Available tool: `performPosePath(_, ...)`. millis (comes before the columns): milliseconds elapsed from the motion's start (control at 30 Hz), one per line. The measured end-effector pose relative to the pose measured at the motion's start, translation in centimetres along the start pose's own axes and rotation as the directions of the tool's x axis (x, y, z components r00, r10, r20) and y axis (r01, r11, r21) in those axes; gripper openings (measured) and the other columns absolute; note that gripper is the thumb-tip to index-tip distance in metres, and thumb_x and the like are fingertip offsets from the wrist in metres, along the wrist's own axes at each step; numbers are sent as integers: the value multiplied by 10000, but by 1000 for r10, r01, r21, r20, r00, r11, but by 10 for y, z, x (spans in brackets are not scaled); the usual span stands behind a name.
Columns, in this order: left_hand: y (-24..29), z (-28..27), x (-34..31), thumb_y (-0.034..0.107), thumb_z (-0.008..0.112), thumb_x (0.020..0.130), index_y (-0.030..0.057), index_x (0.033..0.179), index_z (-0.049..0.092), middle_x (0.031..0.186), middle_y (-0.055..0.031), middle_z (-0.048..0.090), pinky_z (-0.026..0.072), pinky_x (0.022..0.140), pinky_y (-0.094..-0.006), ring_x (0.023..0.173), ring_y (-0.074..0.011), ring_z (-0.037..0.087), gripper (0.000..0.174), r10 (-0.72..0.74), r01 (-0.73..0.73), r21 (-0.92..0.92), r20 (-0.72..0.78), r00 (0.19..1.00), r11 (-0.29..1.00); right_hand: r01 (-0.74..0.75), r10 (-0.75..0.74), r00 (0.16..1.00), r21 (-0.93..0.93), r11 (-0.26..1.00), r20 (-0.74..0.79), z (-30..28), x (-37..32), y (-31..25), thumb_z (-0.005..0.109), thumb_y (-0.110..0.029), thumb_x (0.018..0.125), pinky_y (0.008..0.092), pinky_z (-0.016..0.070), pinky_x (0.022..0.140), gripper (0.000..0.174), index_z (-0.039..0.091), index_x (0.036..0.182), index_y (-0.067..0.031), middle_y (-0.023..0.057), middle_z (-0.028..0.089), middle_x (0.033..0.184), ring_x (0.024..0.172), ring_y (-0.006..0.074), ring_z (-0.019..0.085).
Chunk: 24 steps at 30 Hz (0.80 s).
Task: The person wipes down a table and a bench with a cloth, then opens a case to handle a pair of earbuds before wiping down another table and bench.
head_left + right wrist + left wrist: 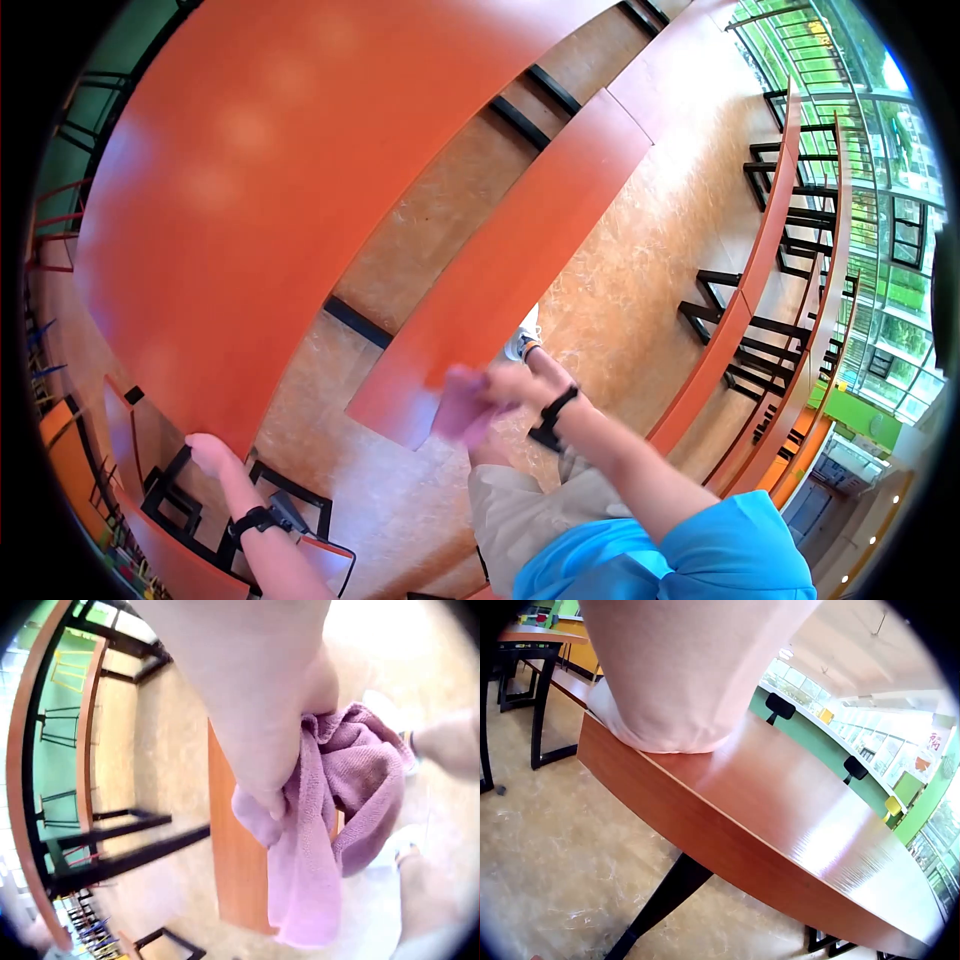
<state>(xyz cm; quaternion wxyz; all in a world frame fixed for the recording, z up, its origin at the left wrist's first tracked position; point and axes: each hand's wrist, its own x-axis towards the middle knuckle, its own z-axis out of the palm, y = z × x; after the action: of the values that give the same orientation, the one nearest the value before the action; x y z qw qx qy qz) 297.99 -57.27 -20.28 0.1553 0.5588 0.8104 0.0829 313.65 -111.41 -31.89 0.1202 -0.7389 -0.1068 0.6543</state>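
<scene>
A pinkish-purple cloth (462, 408) hangs from my right hand (516, 384), which grips it over the near end of the orange-red bench (500, 260). In the right wrist view, the bunched towelling cloth (367, 780) drops in loose folds below the hand (274, 761). My left hand (212, 455) rests on the near edge of the large orange-red table (260, 200). From the left wrist, the heel of the hand (682, 712) lies against the glossy tabletop (780, 795); its fingers are mostly hidden there.
Black metal legs (358, 322) join the table and bench. More long benches (740, 330) with black frames run along the right, by tall windows (905, 250). Another black-framed seat (290, 495) stands at lower left. A foot in a white shoe (524, 335) is beside the bench.
</scene>
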Motion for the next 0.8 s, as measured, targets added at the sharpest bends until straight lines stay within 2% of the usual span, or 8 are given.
performPosePath(133, -37, 6, 59, 494, 328, 1078, -113, 1353, 625, 1401, -269, 646, 491, 1081, -468, 1253, -433, 630, 729, 41, -43, -57, -26, 999, 997, -77, 222, 894, 356, 931, -389, -179, 38, 155, 686, -227, 944, 409, 632, 805, 347, 720, 1274, -127, 126, 794, 1047, 896, 272, 780)
performPosePath(233, -63, 2, 94, 505, 329, 1093, -114, 1388, 597, 1411, -231, 653, 490, 1084, -426, 1265, -386, 634, 736, 83, -76, -214, 25, 996, 974, -5, 119, 521, 137, 991, -845, -331, 46, 280, 692, -235, 946, 457, 609, 857, 367, 720, 1282, -93, 158, 787, 1028, 950, 320, 767)
performPosePath(267, -72, 4, 112, 521, 325, 1089, -121, 1402, 580, 1416, -222, 651, 486, 1095, -409, 1272, -367, 635, 759, 92, -79, -237, 47, 995, 968, 24, 99, 219, 107, 994, -971, -367, 55, 317, 710, -220, 940, 428, 582, 910, 372, 711, 1270, -48, 201, 770, 1127, 1061, 317, 742)
performPosePath(300, -82, -3, 131, 524, 328, 1101, -103, 1431, 563, 1441, -196, 633, 470, 1109, -384, 1292, -334, 619, 747, 116, -108, -130, 52, 992, 986, 134, 25, 117, 41, 990, -993, -408, 43, 323, 712, -267, 949, 432, 588, 854, 376, 721, 1245, -35, 195, 782, 1063, 982, 319, 755)
performPosePath(433, -95, -9, 159, 505, 391, 1094, -64, 1435, 580, 1393, -155, 655, 486, 1074, -369, 1260, -274, 619, 689, 101, -90, -366, 9, 995, 926, 301, 131, 306, 226, 926, -943, -485, 70, 328, 739, -400, 946, 415, 562, 635, 466, 701, 1183, 0, 135, 722, 741, 661, 262, 710)
performPosePath(533, -75, -19, 137, 455, 418, 1078, -43, 1368, 620, 1323, -139, 675, 496, 1048, -370, 1198, -258, 636, 610, 143, -137, -259, 3, 990, 956, 189, 311, 494, 450, 873, -812, -433, 139, 262, 741, -411, 941, 436, 576, 736, 526, 626, 1308, -53, 170, 712, 860, 814, 295, 720)
performPosePath(600, -83, -24, 141, 418, 428, 1070, -20, 1309, 649, 1261, -115, 689, 505, 1022, -368, 1150, -244, 644, 546, 181, -150, -333, 65, 981, 931, -220, -242, -30, -230, 948, -970, -354, 176, 202, 749, -378, 908, 508, 532, 919, 529, 596, 1325, -90, 226, 665, 1092, 1048, 385, 658)
performPosePath(800, -99, -22, 165, 376, 430, 1066, 17, 1219, 687, 1181, -86, 700, 526, 973, -380, 1088, -232, 655, 467, 204, -96, -419, 221, 954, 903, 182, -485, 290, -449, 875, -825, -80, 216, 11, 779, -396, 714, 561, 443, 960, 651, 640, 1296, -140, 230, 577, 1235, 1220, 450, 532)
